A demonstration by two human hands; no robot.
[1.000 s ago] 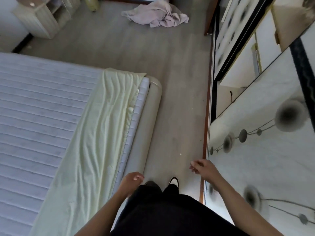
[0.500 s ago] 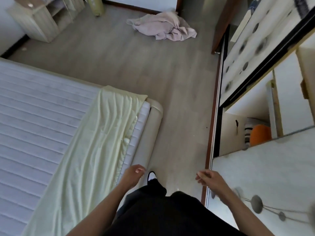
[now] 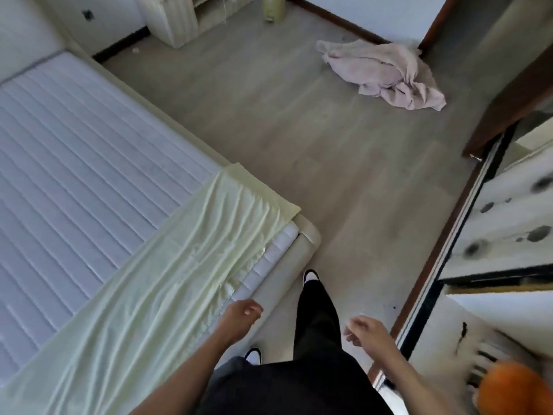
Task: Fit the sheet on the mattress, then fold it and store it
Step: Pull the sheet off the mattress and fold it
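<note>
pale yellow sheet (image 3: 167, 283) lies bunched along the mattress (image 3: 74, 151) near edge. left hand (image 3: 239, 317) and right hand (image 3: 368, 330) loosely curled, holding nothing. best to grab the corner hem, pull across, tuck under.

The sheet (image 3: 167, 280) lay along the mattress's (image 3: 74, 163) right edge. A crumpled cloth (image 3: 386, 74) lay on the floor (image 3: 299, 139) well beyond the bed.

Soft daylight, motion blur at right, wide-angle edge warp.
</note>
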